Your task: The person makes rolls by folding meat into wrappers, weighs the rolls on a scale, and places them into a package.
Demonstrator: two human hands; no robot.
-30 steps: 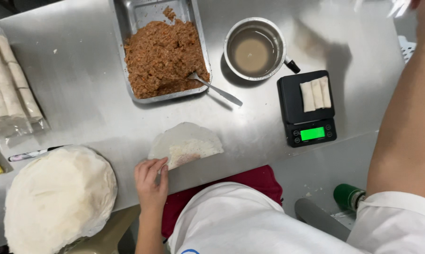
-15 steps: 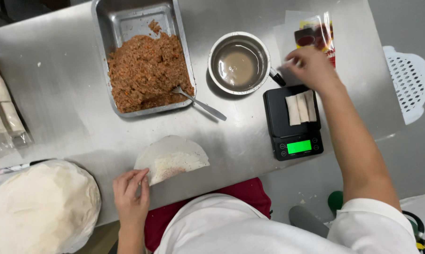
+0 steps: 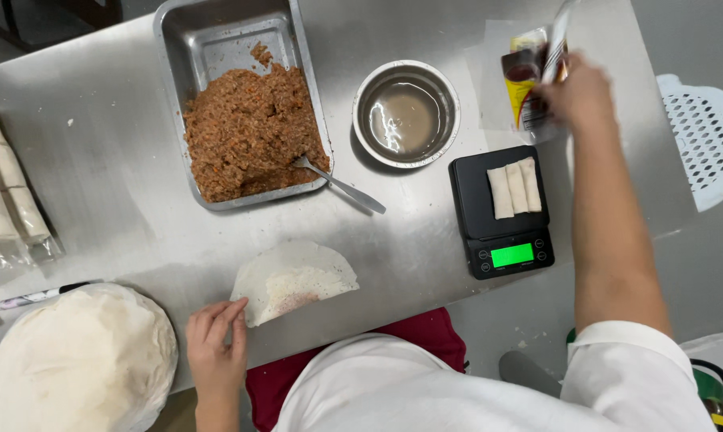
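Near-left corner of the steel counter (image 3: 97, 152): stack of round white wrappers (image 3: 77, 360). Left edge: finished rolls under plastic (image 3: 5, 188).

Left hand (image 3: 216, 344) at the near edge, fingers loosely curled, not closed on anything; fingertips touch the left rim of a folded wrapper (image 3: 293, 280) with filling showing through.

Far side, left of middle: metal tray (image 3: 217, 36) of brown minced filling, spoon (image 3: 337, 184) leaning out of its near-right corner. Beside it, a steel bowl (image 3: 407, 114) of cloudy liquid.

Right of middle: black scale (image 3: 497, 212), three rolls on top.

Far-right corner: right hand (image 3: 577, 92) blurred, closed on a clear plastic packet (image 3: 529, 76).
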